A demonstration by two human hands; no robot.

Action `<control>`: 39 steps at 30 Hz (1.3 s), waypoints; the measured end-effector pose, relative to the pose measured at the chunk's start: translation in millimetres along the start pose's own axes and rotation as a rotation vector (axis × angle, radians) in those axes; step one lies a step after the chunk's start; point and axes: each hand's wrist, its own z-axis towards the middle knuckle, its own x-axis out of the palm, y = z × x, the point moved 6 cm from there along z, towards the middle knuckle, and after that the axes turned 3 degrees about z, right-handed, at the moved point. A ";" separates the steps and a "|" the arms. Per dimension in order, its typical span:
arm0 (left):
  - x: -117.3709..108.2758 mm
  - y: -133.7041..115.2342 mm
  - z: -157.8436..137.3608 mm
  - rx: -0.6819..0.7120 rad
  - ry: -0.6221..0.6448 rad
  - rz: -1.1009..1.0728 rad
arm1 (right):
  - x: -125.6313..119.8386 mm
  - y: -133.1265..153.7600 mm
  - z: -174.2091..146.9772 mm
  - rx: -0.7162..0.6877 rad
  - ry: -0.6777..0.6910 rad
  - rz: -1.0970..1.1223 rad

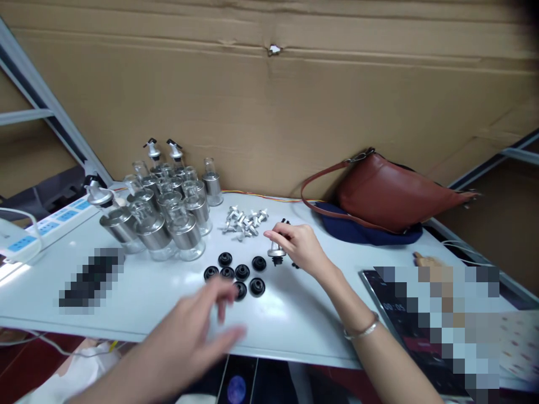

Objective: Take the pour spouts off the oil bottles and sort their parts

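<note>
My right hand (309, 249) grips a silver bottle pourer (277, 252) with a black stopper end, held low over the white table (295, 314). My left hand (189, 320), smeared by motion, hovers at the table's front with thumb and fingers apart and nothing in it. It partly covers the nearest of several round black stoppers (242, 272). Behind these lies a pile of silver spouts (246, 223). To the left stand several clear glass bottles (184, 233) with metal bands. A few carry a pourer on top, such as the front-left one (100, 193). Something black shows beside my right fingers, too small to make out.
A brown leather bag (387, 191) rests on a dark blue item (357, 224) at the back right. A tablet-like screen (393, 314) lies at the right, partly pixelated. A power strip (54, 224) runs along the left edge. Cardboard (269, 118) walls the back.
</note>
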 end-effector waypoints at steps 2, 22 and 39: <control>8.2 -21.1 46.2 0.109 0.056 0.008 | 0.1 5.4 0.5 -0.068 -0.111 0.033; 43.5 -19.3 96.2 0.345 0.116 -0.058 | -5.6 13.5 -18.4 -0.406 -0.179 -0.126; 33.5 -31.5 90.8 0.638 -0.053 0.125 | -7.3 19.7 -22.9 -0.478 -0.280 -0.248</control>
